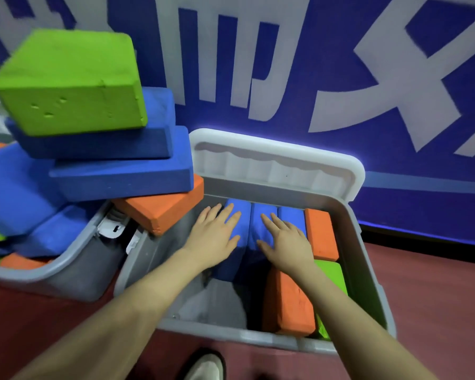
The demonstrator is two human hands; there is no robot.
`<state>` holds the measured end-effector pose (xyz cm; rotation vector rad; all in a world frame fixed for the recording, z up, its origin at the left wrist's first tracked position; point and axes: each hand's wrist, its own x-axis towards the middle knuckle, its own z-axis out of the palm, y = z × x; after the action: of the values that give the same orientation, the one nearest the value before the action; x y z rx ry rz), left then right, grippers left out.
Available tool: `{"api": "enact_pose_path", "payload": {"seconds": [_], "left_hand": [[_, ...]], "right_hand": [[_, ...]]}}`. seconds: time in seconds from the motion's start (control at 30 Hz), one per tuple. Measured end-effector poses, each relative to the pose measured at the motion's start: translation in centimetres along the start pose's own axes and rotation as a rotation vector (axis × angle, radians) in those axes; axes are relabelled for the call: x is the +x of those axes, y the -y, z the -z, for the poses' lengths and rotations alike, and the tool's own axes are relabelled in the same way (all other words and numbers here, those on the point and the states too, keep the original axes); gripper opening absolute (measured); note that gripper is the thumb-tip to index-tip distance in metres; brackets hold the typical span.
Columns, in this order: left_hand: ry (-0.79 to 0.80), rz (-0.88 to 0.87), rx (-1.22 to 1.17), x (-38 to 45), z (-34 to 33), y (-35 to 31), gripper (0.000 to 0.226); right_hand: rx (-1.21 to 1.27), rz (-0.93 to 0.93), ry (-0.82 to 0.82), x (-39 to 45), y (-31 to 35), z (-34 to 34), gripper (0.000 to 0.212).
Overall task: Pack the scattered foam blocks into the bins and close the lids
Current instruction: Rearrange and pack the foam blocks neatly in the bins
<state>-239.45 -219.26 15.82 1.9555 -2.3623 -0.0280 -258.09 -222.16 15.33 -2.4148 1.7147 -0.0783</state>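
Blue foam blocks (pixel 237 231) stand in the open grey plastic bin (pixel 368 259), and the left hand (pixel 213 237) and right hand (pixel 285 242) press them with flat fingers, gripping nothing. The wobbly block pile (pixel 93 149) next door (very tall) could tip over if bumped.

gap at bin's (pixel 368 242) near-left floor, overhanging orange block (pixel 162 209) left

Head view only: looks steeply down, close over open grey bin (pixel 366 242), facing blue wall (pixel 340 64).
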Motion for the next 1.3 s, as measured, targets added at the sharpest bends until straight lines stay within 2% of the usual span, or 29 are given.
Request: {"api": "enact_pose_path", "payload": {"seconds": [0.17,0.3,0.53,0.67,0.8,0.9,1.03,1.17,1.3], "left_hand": [[-0.311,-0.111,0.078,-2.0,7.0,0.3,0.056],[-0.442,-0.112,0.212,-3.8,11.9,2.0,0.054],[-0.613,0.056,0.325,-7.2,16.1,7.9,0.070],[-0.595,0.179,0.380,-8.6,18.2,13.4,0.094],[-0.453,0.280,0.363,-9.8,19.8,17.4,0.108],[-0.447,0.207,0.371,-9.4,20.1,19.5,0.111],[-0.570,0.098,0.498,-8.0,20.1,21.0,0.129],[-0.776,-0.045,0.517,-7.4,19.4,21.7,0.119],[-0.883,-0.068,0.537,-8.1,19.7,22.3,0.098]], "right_hand": [[0.104,0.090,-0.174,-1.4,3.0,5.3,0.059],[0.133,0.211,-0.277,-1.3,6.2,8.7,0.057],[0.217,0.384,-0.430,0.3,13.1,11.8,0.059],[0.168,0.475,-0.473,2.0,18.1,12.6,0.072],[0.078,0.516,-0.532,3.9,22.4,14.0,0.092],[-0.009,0.483,-0.492,5.5,25.0,15.5,0.104],[0.108,0.474,-0.448,6.6,26.1,15.4,0.094],[0.088,0.485,-0.573,6.4,26.0,14.5,0.092],[0.147,0.570,-0.724,5.7,26.5,15.0,0.087]]}}
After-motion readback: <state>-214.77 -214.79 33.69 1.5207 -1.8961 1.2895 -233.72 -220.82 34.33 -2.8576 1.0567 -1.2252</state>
